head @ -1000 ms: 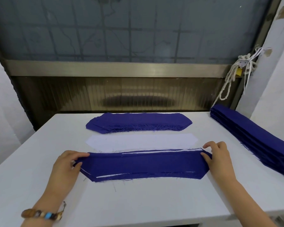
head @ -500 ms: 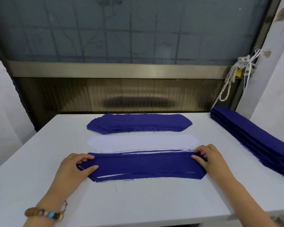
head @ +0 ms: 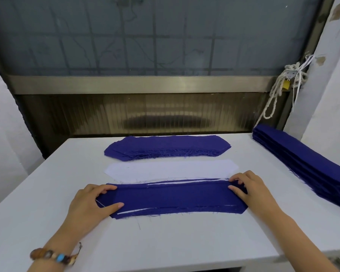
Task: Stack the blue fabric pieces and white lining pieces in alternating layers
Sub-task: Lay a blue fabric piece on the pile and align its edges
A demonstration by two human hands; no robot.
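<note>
So in the last second both hands slid in from the very tips of the blue piece [head: 175,197] toward its middle. The left hand [head: 90,205] now lies on the left end with the thumb flat on the cloth and the fingers bent over the far edge. The right hand [head: 249,189] sits on the right end the same way. Neither looks closed around anything; to me it's loose fingers pressing down, not a pinch. The blue piece is lying flat on the near stack at the front of the table [head: 165,242], and thin white slivers peek out along its front and back edges, so there's lining under it. My read is that this layer is placed and just getting smoothed and squared up. The next one should be white, and the white lining pile [head: 171,169] sits just behind, with the spare blue pile [head: 167,147] further back.
</note>
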